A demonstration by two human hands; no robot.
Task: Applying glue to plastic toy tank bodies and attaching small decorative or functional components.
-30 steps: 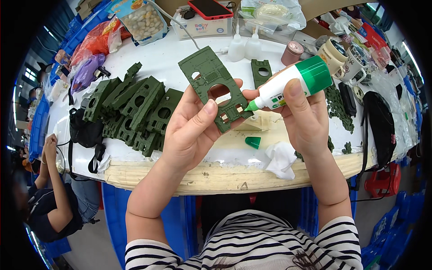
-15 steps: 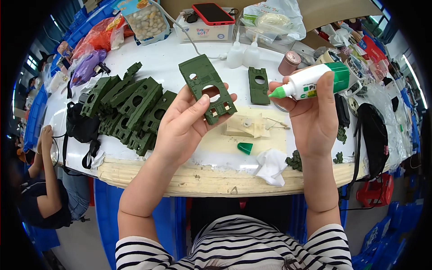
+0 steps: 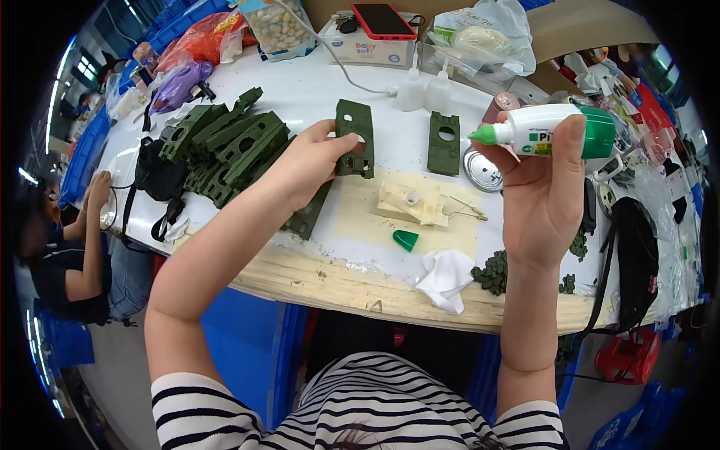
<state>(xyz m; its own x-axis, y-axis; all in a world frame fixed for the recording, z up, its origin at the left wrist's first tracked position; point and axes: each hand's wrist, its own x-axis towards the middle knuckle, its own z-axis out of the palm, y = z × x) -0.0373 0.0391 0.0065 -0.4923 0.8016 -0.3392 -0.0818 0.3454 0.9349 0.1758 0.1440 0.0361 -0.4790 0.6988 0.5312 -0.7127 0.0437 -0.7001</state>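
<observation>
My left hand grips a dark green plastic model hull by its left side, thumb across the large round opening. The hull is held close above the white table; whether it touches is hard to tell. In my right hand is a white and green glue bottle, lying sideways with its green nozzle pointing left. A similar green hull rests flat between the two hands. Left of my left forearm lies a heap of such hulls, partly covered by the arm.
A taped cream block with thin sticks, a green cap and a white tissue lie in front. Small green parts sit beside my right forearm. White squeeze bottles stand behind. Another person sits at left.
My left hand has carried the hull away from my body and turned it more upright. My right hand keeps the glue bottle, now held more level. The whole view has shifted slightly.
</observation>
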